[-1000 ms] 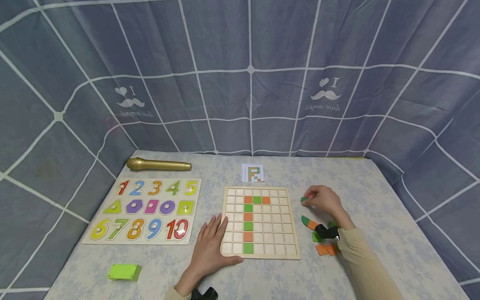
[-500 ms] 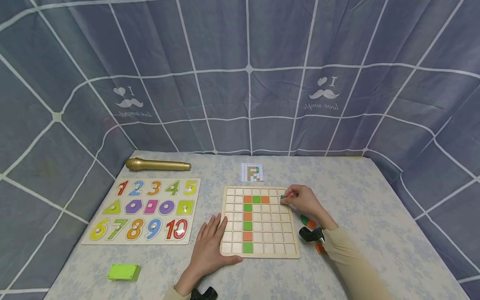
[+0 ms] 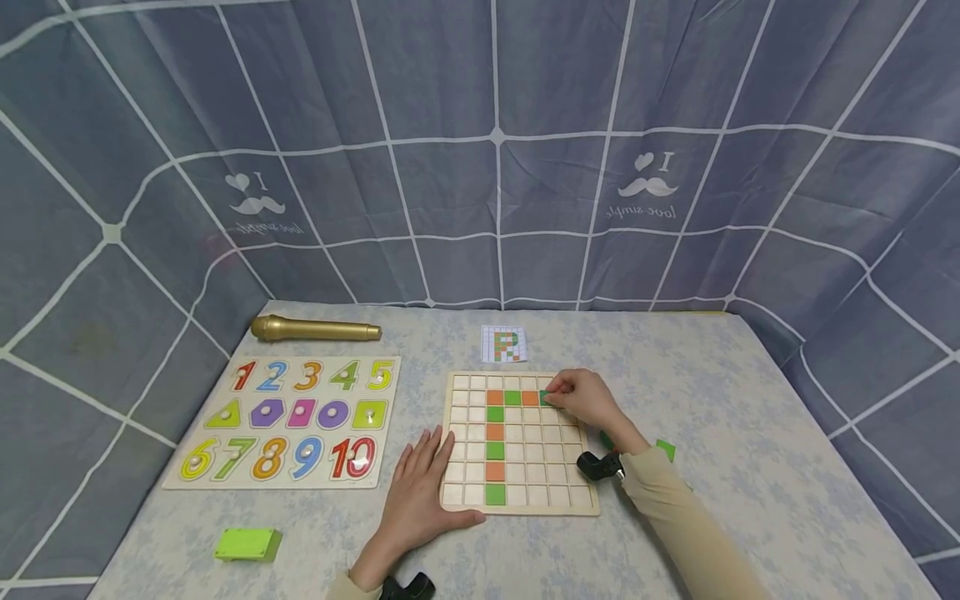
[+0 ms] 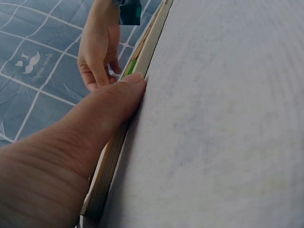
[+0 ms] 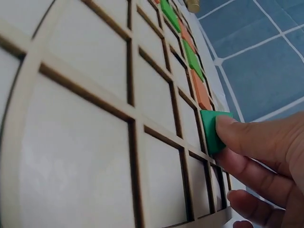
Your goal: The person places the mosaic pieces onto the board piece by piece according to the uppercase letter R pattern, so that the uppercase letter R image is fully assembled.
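A wooden grid board (image 3: 536,471) lies at the middle of the table, with orange and green square tiles set in one column and along an upper row. Between thumb and fingers, my right hand (image 3: 588,400) pinches a dark green tile (image 5: 213,130) at the cell just right of the row's last orange tile (image 5: 200,89). In the right wrist view the tile's edge sits at that cell's frame; whether it lies flat I cannot tell. My left hand (image 3: 420,496) rests with spread fingers on the board's left edge and lower left corner, its thumb (image 4: 126,92) along the front edge.
A card with a coloured grid pattern (image 3: 504,343) lies behind the board. To the left are a number and shape puzzle (image 3: 281,423), a gold microphone (image 3: 315,328) and a lime green block (image 3: 247,544). Loose tiles (image 3: 665,450) lie partly hidden under the right forearm.
My right hand has carried the green tile leftward from the table beside the board to the upper row. The left hand has stayed in place.
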The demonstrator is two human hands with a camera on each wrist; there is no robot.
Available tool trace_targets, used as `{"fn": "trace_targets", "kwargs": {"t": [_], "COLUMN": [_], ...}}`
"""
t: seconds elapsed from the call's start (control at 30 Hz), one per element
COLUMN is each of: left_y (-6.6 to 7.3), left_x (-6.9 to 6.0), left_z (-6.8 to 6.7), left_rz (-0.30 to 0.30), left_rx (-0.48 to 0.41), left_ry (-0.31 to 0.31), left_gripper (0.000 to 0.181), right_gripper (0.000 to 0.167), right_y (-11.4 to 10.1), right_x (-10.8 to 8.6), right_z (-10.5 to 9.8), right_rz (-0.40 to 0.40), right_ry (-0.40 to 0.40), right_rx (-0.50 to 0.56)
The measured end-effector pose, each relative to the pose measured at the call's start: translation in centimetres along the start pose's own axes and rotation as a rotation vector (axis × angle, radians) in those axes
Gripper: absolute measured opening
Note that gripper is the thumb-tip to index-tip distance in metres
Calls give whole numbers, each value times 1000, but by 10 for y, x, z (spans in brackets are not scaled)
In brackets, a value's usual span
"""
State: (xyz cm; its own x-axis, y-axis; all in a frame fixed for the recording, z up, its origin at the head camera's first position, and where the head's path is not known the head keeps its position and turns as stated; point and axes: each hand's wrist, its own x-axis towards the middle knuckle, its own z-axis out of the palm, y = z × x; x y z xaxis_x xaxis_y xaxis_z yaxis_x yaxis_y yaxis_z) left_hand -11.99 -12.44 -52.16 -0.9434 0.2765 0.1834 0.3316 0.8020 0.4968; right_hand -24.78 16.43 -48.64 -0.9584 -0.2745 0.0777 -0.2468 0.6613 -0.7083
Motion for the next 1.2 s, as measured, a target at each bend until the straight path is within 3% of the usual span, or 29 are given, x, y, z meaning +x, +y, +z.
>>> {"fn": "trace_targets", "kwargs": {"t": [0.27, 0.57, 0.8, 1.03, 1.2], "left_y": [0, 0, 0, 0, 0], "left_x": [1, 1, 1, 1, 1], "left_z": [-1, 0, 0, 1, 1], "left_rz": [7, 0, -5, -3, 6], "left_rx": [12, 11, 12, -1, -1], "left_ry": [10, 5, 5, 0, 16], "left_gripper": [115, 115, 115, 115, 115], "right_gripper": [5, 7, 4, 19, 24], "right_y": [-5, -5, 1, 7, 8], "right_x": [1, -2, -6, -14, -21], "right_z": [-2, -4, -6, -8, -11], "right_rz": [-7, -41, -64, -116, -165], "right_ry": [22, 30, -9, -59, -43], "right_rx": [-102, -148, -111, -63, -83]}}
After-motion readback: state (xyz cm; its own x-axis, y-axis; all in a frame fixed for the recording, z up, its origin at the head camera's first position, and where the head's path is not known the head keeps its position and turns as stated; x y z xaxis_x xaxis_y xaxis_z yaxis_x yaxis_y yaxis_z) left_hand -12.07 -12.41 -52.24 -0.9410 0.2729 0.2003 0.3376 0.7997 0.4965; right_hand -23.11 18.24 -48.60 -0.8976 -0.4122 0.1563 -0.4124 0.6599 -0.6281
